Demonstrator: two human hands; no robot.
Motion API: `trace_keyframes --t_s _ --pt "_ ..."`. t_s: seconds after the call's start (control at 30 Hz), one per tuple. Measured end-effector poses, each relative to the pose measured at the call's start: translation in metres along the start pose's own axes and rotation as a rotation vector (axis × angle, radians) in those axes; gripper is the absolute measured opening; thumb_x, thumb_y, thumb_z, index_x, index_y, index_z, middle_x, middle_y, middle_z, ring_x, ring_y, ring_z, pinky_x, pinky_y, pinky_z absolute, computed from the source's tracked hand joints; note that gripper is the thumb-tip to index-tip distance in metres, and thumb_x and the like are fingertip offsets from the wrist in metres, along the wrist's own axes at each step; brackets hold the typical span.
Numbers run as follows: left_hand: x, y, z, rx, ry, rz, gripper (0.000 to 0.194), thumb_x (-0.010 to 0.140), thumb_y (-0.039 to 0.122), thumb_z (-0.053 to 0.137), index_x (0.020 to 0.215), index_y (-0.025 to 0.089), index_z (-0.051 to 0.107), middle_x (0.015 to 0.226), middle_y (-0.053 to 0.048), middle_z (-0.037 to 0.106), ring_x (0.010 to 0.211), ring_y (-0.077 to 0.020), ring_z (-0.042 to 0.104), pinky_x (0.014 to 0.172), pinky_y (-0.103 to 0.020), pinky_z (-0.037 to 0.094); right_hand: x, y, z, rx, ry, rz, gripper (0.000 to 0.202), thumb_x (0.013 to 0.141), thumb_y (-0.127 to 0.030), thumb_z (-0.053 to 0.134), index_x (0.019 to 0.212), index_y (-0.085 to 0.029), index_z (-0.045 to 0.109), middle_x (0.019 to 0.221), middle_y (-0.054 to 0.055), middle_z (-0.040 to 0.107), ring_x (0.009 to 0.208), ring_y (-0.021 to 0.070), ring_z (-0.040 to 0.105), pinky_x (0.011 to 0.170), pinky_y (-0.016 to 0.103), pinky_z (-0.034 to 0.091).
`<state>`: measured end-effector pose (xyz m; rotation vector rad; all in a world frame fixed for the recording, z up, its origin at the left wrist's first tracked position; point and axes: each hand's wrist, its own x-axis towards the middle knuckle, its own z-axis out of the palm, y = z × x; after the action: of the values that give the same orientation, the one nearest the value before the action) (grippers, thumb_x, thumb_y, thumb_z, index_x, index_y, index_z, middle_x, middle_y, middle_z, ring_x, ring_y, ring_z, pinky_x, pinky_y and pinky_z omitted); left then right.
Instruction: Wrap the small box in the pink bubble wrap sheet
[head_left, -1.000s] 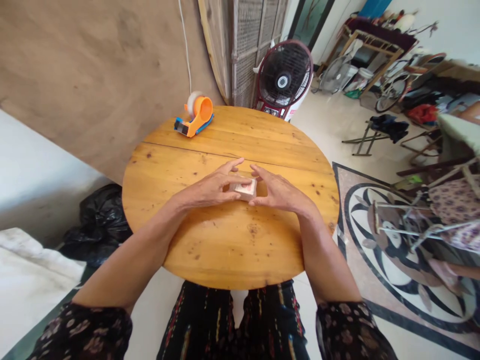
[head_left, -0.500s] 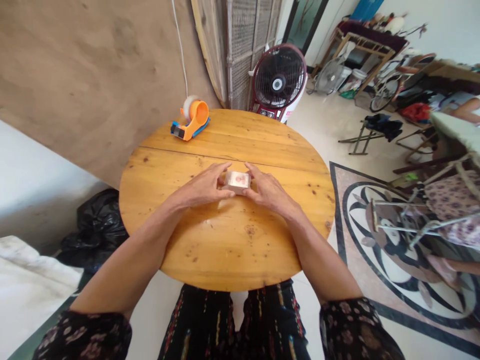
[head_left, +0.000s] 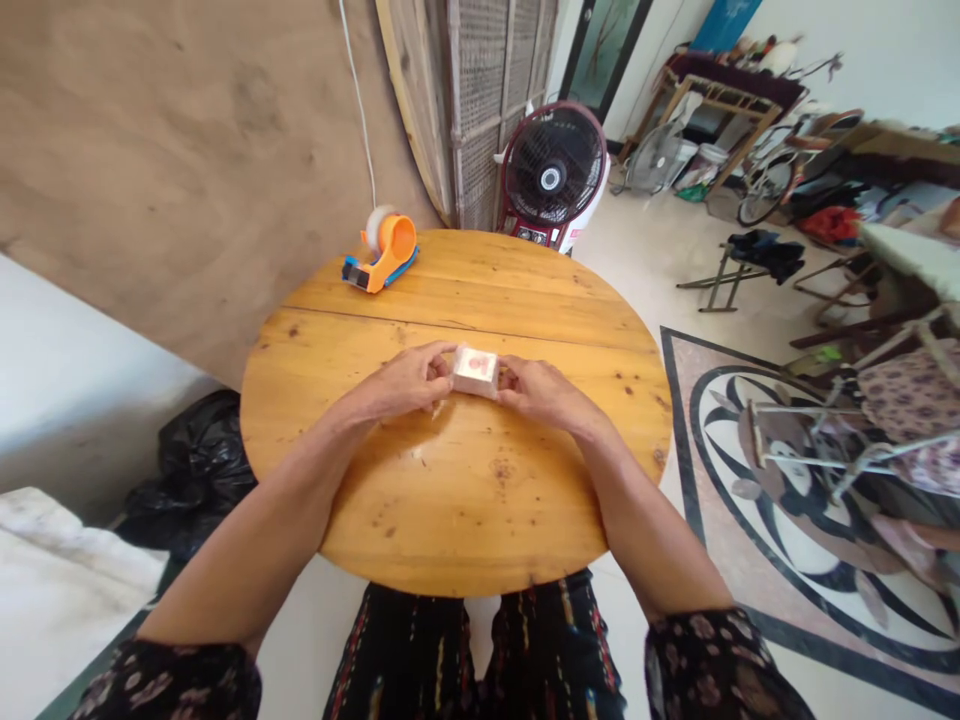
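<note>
A small pale box (head_left: 475, 371) in clear wrapping, with a reddish mark on its top, rests near the middle of the round wooden table (head_left: 457, 520). My left hand (head_left: 409, 381) grips its left side with curled fingers. On the right side, the fingers of my right hand (head_left: 541, 389) close against the box. An orange tape dispenser (head_left: 390, 252) with a roll of clear tape stands at the table's back left.
A dark red fan (head_left: 553, 175) stands behind the table. Black plastic bags (head_left: 202, 455) lie on the floor at the left. A folding stool (head_left: 731, 270) with dark cloth and a cluttered work area are at the right.
My fingers have closed in on the box from both sides; before, they were spread more widely around it. The view has shifted slightly.
</note>
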<state>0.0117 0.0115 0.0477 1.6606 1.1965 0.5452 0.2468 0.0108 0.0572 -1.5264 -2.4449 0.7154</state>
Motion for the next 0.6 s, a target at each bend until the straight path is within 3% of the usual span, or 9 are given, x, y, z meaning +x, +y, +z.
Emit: trace_keyframes --t_s 0.27,0.47,0.6 --pt "0.008 -0.007 0.014 -0.167 0.01 0.037 0.043 0.075 0.02 0.062 0.117 0.021 0.054 0.085 0.0 0.051 0.071 -0.0129 0.054 0.058 -0.027 0.055 0.008 -0.005 0.015 -0.055 0.088 -0.002 0.026 0.08 -0.013 0.048 0.102 -0.017 0.063 0.093 0.01 0.073 0.077 0.0206 0.064 0.067 0.028 0.041" --pt "0.005 -0.004 0.007 -0.176 -0.032 0.03 0.043 0.071 0.021 0.065 0.112 0.019 0.054 0.087 0.0 0.052 0.072 -0.0127 0.055 0.058 -0.026 0.054 0.007 0.001 0.01 0.001 0.048 -0.02 0.032 0.079 -0.014 0.053 0.108 -0.018 0.065 0.096 0.007 0.073 0.08 0.0196 0.065 0.07 0.028 0.044" --pt "-0.001 0.0 -0.007 -0.187 0.015 -0.008 0.044 0.07 0.024 0.065 0.113 0.018 0.057 0.086 0.0 0.056 0.068 -0.011 0.058 0.059 -0.024 0.052 0.009 0.015 0.006 0.107 0.231 0.045 0.047 0.079 -0.009 0.049 0.125 -0.014 0.06 0.119 0.012 0.069 0.105 0.0214 0.064 0.088 0.031 0.047"
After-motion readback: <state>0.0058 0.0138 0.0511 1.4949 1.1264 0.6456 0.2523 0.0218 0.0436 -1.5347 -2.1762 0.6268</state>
